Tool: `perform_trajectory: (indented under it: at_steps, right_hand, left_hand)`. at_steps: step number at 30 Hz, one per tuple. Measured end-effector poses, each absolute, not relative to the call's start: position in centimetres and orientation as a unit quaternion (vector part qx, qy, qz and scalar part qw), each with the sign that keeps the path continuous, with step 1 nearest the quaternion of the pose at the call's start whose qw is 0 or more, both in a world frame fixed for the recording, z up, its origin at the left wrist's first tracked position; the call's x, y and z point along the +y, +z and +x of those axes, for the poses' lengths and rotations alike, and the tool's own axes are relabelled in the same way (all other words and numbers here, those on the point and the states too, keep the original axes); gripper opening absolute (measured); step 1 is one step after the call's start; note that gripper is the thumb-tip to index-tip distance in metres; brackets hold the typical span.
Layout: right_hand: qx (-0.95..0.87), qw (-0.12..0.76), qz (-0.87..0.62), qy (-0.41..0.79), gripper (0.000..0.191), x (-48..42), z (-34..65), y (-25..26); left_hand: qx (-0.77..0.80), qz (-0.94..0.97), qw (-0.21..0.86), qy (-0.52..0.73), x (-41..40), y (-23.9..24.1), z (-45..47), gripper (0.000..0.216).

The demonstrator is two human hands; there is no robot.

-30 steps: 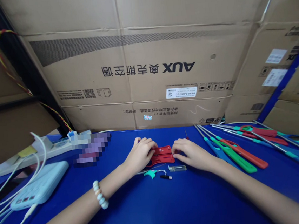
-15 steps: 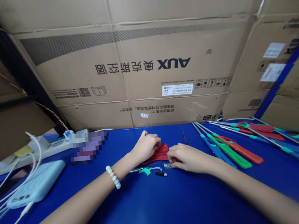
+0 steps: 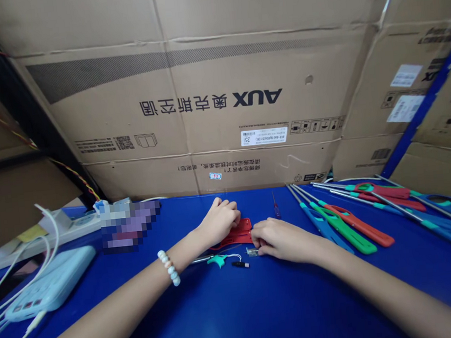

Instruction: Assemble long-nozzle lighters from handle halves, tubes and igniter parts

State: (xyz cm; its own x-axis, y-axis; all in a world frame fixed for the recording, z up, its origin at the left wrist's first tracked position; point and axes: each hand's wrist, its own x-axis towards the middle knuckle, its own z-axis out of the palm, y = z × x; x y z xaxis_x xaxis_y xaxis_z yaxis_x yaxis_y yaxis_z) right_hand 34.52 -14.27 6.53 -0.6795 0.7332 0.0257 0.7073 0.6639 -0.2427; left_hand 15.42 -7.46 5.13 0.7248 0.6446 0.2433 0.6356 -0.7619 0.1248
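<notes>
My left hand (image 3: pixel 222 223), wrist in a beaded bracelet, curls its fingers over a red plastic handle casing (image 3: pixel 240 235) with hollow halves. My right hand (image 3: pixel 277 241) is closed at the casing's right end; whatever its fingertips pinch is hidden. A small clear part with metal on it (image 3: pixel 252 252) lies by the right thumb. Nearer to me are a teal trigger piece (image 3: pixel 217 260) and a black cylinder (image 3: pixel 240 265) joined by white wires. A metal rod (image 3: pixel 202 259) extends left from the teal piece.
A small screwdriver (image 3: pixel 277 210) lies behind my right hand. Several long-nosed lighters (image 3: pixel 349 229) in blue, green and red are spread at right. At left are a pale blue power bank (image 3: pixel 53 281) with cables and a power strip (image 3: pixel 62 232). A cardboard wall (image 3: pixel 207 64) closes the back.
The whole view has shifted slightly, so things appear a little further left. Both hands keep almost the same pose over the red casing.
</notes>
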Motion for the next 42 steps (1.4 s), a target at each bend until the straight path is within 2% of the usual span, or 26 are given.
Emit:
perform_trajectory:
  at_steps: [7, 16, 22, 26, 31, 35, 39, 42]
  right_hand:
    - [-0.911, 0.049, -0.394, 0.109, 0.008, -14.3, 34.7, 6.4]
    - [-0.896, 0.052, -0.412, 0.157, 0.015, -14.4, 34.7, 7.0]
    - [-0.881, 0.152, -0.407, 0.186, 0.009, -14.4, 34.8, 7.1]
    - [-0.856, 0.218, -0.391, 0.256, 0.003, -14.6, 34.2, 6.9]
    - [-0.816, 0.310, -0.364, 0.326, 0.014, -14.8, 33.6, 7.1]
    - [-0.790, 0.378, -0.344, 0.339, 0.010, -15.6, 32.8, 6.9]
    - [-0.771, 0.383, -0.366, 0.353, 0.005, -16.7, 31.5, 6.2]
    - [-0.755, 0.378, -0.397, 0.360, 0.016, -17.2, 30.7, 5.7]
  left_hand:
    - [0.365, 0.883, 0.152, 0.254, -8.5, 5.7, 14.6, 0.014]
    - [0.382, 0.779, 0.341, 0.363, -10.9, 4.6, 12.0, 0.019]
    - [0.390, 0.677, 0.498, 0.376, -12.4, 5.1, 11.3, 0.029]
    - [0.387, 0.584, 0.597, 0.391, -13.0, 5.7, 11.4, 0.031]
    - [0.371, 0.523, 0.653, 0.404, -13.6, 6.0, 11.6, 0.028]
    - [0.366, 0.494, 0.675, 0.408, -14.4, 5.7, 12.2, 0.026]
    - [0.374, 0.495, 0.667, 0.412, -15.5, 5.4, 13.0, 0.026]
    - [0.376, 0.518, 0.648, 0.413, -16.1, 5.3, 13.4, 0.026]
